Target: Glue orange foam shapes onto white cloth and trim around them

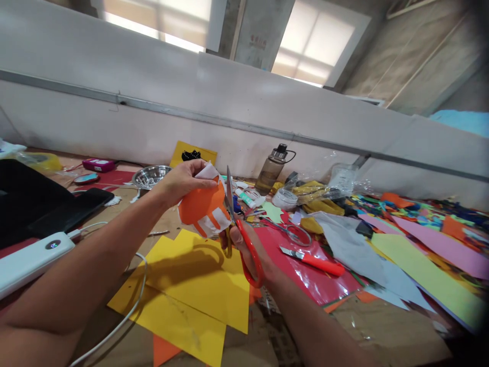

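Note:
My left hand (187, 181) pinches an orange and white paper piece (202, 206) by its upper edge, holding it above the table. Red-handled scissors (252, 255) are in my right hand (246, 244), with the blades pointing up along the right edge of the paper. How far the blades are apart is hard to tell. Below both hands lie overlapping yellow sheets (191, 295). A red utility knife (321, 262) rests on a shiny red sheet (340, 288) to the right.
A white power bank (34, 262) with a cable lies left. Behind are a metal bowl (150, 177), a water bottle (270, 171) and a yellow sheet with a black shape. Colored paper strips and scraps (439, 244) cover the right side.

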